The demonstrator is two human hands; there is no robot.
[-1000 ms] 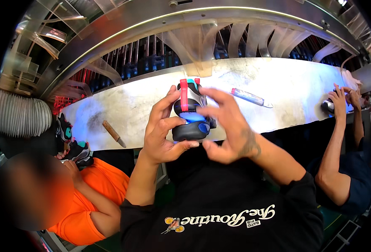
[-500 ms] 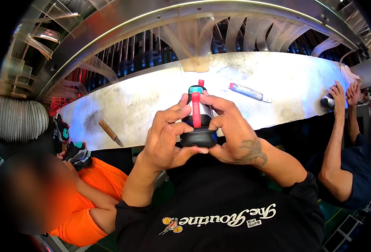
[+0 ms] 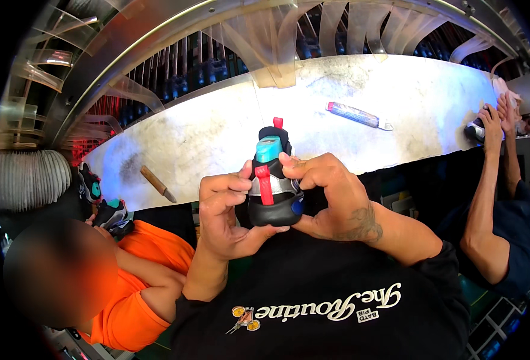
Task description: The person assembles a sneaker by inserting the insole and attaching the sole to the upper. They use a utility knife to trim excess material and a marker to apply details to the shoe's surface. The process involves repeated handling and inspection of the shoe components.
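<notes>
Beyond the shoe (image 3: 280,186), a smudged white table (image 3: 211,138) and perhaps metal rollers (image 3: 197,57).

Smooth, seemingly rubber shoe sole (image 3: 271,215).

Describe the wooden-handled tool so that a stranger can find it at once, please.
On the white table, look left of the person's left hand, which grips a shoe. The tool lies slanted near the table's front edge, metal end nearer the person. Its bare brown handle sets it apart from the bluish item with a red end.
</notes>
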